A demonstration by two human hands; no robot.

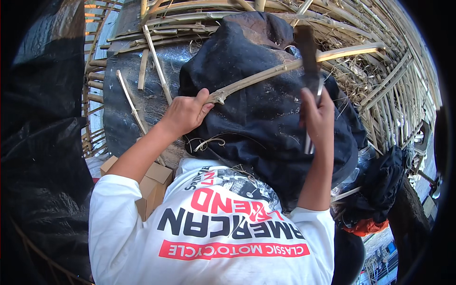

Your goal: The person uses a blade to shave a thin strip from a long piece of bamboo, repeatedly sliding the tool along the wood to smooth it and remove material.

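Observation:
My left hand (186, 114) is closed round the near end of a long, pale bamboo strip (266, 74), just behind a knobbly node. The strip slants up to the right, over a black cloth (237, 126) that covers my lap. In my right hand (318, 116) is a knife with a broad, dark blade (308, 50), blurred by motion. Its metal handle shows below my fingers. From this view the blade crosses the strip toward the far end; whether they touch, I cannot tell. A curled shaving (209, 143) lies on the cloth near my left wrist.
Many split bamboo strips (394, 90) are stacked at the far right, with loose shavings among them. Thin sticks (156, 64) lie on a dark sheet (118, 95) at the left. By my left elbow stands a cardboard box (156, 178). A black tarp (42, 166) hangs at far left.

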